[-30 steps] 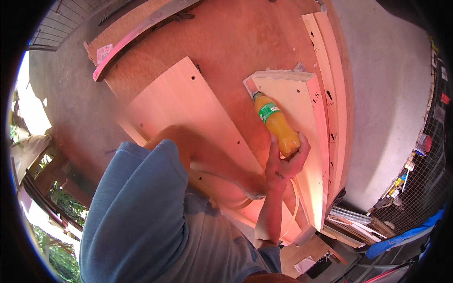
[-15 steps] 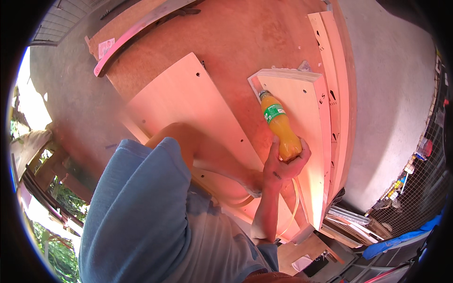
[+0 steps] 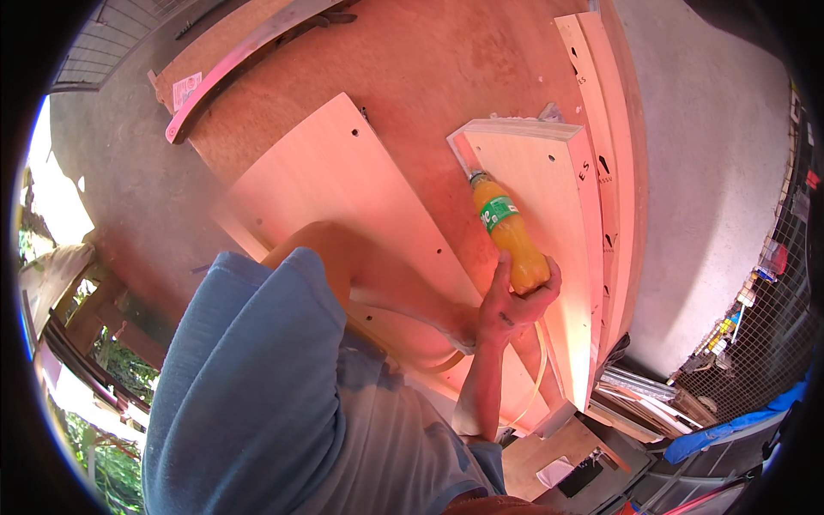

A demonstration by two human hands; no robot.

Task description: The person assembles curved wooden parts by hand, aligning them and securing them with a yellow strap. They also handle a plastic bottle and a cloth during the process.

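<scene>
My right hand [image 3: 515, 311] is wrapped round the base of a plastic bottle [image 3: 518, 249] of orange drink. A green label circles the bottle, which tilts with its capped neck up and to the left, over the end of a stack of light wood boards [image 3: 532, 167]. My left forearm [image 3: 403, 300] comes out of a blue sleeve and crosses behind the right wrist. My left hand [image 3: 466, 330] is mostly hidden there, its fingers out of sight. A thin yellow hose [image 3: 542, 369] loops below the right hand.
A wide light board [image 3: 343, 180] with drilled holes lies on a reddish-brown surface [image 3: 429, 69]. Long narrow boards [image 3: 601, 129] line its right side. Upper left is a curved strip [image 3: 232, 73]. Wire mesh [image 3: 764, 343] and a blue sheet [image 3: 730, 438] stand at the far right.
The bottle has turned slightly about its length, so the label shows a different part. Its neck sits slightly lower and left. My arms have stayed almost in place.
</scene>
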